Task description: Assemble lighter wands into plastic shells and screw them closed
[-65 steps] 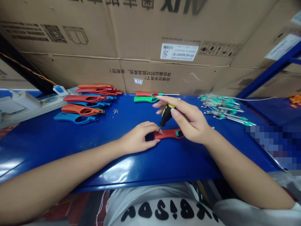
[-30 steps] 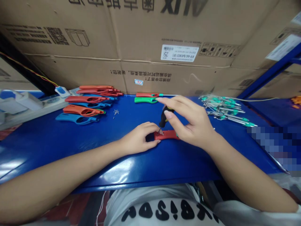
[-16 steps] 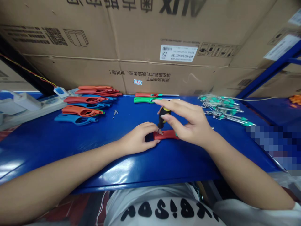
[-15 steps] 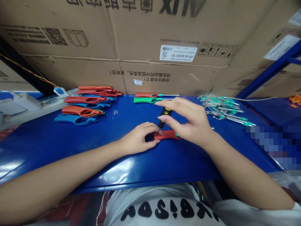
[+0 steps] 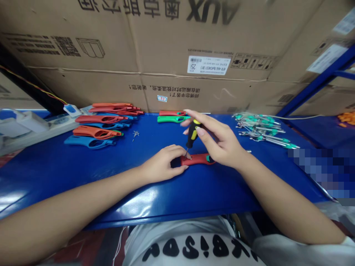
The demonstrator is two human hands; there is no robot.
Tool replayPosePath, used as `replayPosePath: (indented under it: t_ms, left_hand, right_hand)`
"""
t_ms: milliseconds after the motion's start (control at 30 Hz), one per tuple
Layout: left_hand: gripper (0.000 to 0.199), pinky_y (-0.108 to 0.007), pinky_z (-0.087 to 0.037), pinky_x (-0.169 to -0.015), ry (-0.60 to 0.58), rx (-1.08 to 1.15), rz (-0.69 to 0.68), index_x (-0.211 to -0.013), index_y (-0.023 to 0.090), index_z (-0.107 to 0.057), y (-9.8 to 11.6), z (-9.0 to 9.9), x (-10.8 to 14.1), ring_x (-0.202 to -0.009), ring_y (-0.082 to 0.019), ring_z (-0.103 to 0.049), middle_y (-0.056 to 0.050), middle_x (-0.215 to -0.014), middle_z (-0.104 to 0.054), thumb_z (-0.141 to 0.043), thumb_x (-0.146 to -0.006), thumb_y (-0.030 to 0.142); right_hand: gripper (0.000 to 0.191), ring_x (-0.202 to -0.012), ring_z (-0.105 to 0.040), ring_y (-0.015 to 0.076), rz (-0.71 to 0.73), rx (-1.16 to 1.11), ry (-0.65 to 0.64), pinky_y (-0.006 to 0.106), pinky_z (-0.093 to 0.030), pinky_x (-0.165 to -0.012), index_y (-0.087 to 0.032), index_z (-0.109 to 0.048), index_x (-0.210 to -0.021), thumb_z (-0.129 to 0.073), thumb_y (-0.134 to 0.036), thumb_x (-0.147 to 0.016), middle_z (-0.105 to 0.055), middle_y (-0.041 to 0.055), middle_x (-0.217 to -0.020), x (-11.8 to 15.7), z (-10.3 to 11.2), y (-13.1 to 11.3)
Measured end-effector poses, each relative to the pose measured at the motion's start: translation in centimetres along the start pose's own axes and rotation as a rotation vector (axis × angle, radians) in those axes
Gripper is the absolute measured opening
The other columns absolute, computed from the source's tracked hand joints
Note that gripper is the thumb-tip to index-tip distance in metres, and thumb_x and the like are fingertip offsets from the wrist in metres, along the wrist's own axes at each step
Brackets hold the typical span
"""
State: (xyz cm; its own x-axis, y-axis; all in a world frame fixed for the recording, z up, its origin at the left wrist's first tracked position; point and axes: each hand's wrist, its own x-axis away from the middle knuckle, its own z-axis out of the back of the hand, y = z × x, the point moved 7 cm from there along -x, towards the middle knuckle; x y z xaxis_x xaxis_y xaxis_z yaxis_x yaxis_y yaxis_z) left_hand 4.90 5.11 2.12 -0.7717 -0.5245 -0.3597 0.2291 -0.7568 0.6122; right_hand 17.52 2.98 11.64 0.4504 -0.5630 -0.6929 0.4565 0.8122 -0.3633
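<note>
A red long-necked lighter (image 5: 196,159) with a green trigger lies flat on the blue tabletop. Its left end is pinched between the thumb and fingers of my left hand (image 5: 166,162). My right hand (image 5: 222,140) grips a black and yellow screwdriver (image 5: 192,135) around its handle. The screwdriver leans slightly, its shaft pointing down at the lighter's left end, close to my left fingertips. Part of the lighter's right side is hidden beneath my right hand.
Red, orange and blue lighter shells (image 5: 94,131) are stacked at left, beside small screws (image 5: 135,135). A green lighter (image 5: 172,119) and a red lighter (image 5: 169,113) lie at the back. Metal tubes with green parts (image 5: 263,127) are heaped at right. A cardboard box (image 5: 166,44) walls off the back.
My right fingers have shifted around the screwdriver handle, so more of its yellow shows. My left hand and the red lighter stay in place.
</note>
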Motion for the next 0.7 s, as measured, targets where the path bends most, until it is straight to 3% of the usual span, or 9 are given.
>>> replayPosePath:
  t_ms: [133, 267, 400, 467, 567, 700]
  left_hand:
    - [0.019, -0.033, -0.051, -0.094, 0.017, -0.006, -0.016, -0.106, 0.018, -0.065, 0.07, 0.03, 0.03, -0.102, -0.019, -0.065, -0.004, -0.105, -0.069, -0.067, -0.087, 0.017]
    - [0.02, -0.035, -0.051, -0.095, 0.014, -0.017, -0.003, -0.108, 0.019, -0.065, -0.03, -0.05, 0.06, -0.102, -0.02, -0.065, -0.005, -0.106, -0.069, -0.066, -0.088, 0.018]
    - [0.023, -0.036, -0.05, -0.096, 0.001, -0.024, -0.002, -0.11, 0.019, -0.065, 0.02, -0.11, 0.04, -0.105, -0.021, -0.064, -0.005, -0.108, -0.069, -0.066, -0.087, 0.017]
    - [0.022, -0.036, -0.051, -0.095, -0.004, -0.043, 0.003, -0.11, 0.02, -0.065, 0.11, -0.14, 0.01, -0.104, -0.021, -0.064, -0.005, -0.108, -0.069, -0.065, -0.088, 0.018]
    - [0.02, -0.035, -0.051, -0.091, 0.009, -0.11, 0.013, -0.109, 0.02, -0.065, 0.26, -0.16, -0.04, -0.098, -0.021, -0.065, -0.005, -0.103, -0.069, -0.066, -0.09, 0.025]
    - [0.022, -0.035, -0.051, -0.086, 0.035, -0.177, 0.018, -0.113, 0.02, -0.063, 0.49, -0.4, -0.04, -0.092, -0.021, -0.064, -0.004, -0.098, -0.068, -0.064, -0.093, 0.029]
  right_hand:
    - [0.033, -0.097, -0.068, 0.0214, 0.012, 0.084, 0.063, 0.04, -0.055, -0.092, -0.024, -0.066, -0.125, -0.064, -0.035, -0.094, -0.073, 0.0071, -0.11, 0.14, 0.39, -0.1]
    - [0.042, -0.104, -0.068, 0.019, 0.008, -0.038, -0.003, 0.039, -0.054, -0.095, -0.023, -0.052, -0.144, -0.043, -0.026, -0.103, -0.069, 0.0089, -0.126, 0.28, -0.29, -0.36]
    - [0.028, -0.091, -0.068, 0.0185, 0.054, 0.038, 0.105, 0.035, -0.056, -0.088, -0.021, -0.068, -0.121, -0.062, -0.031, -0.095, -0.073, 0.0058, -0.099, 0.42, 0.42, -0.84]
    - [0.03, -0.097, -0.067, 0.0203, 0.064, 0.114, 0.098, 0.037, -0.055, -0.09, -0.022, -0.067, -0.122, -0.063, -0.034, -0.095, -0.072, 0.0076, -0.107, 0.39, 0.43, -0.83]
    - [0.037, -0.107, -0.065, 0.0185, 0.027, 0.019, -0.023, 0.039, -0.053, -0.097, -0.024, -0.056, -0.138, -0.041, -0.028, -0.104, -0.068, 0.0078, -0.124, 0.19, -0.2, -0.3]
    - [0.032, -0.1, -0.066, 0.0205, -0.001, 0.073, 0.014, 0.038, -0.052, -0.095, -0.021, -0.066, -0.121, -0.059, -0.04, -0.097, -0.073, 0.0069, -0.108, 0.03, 0.41, 0.0]
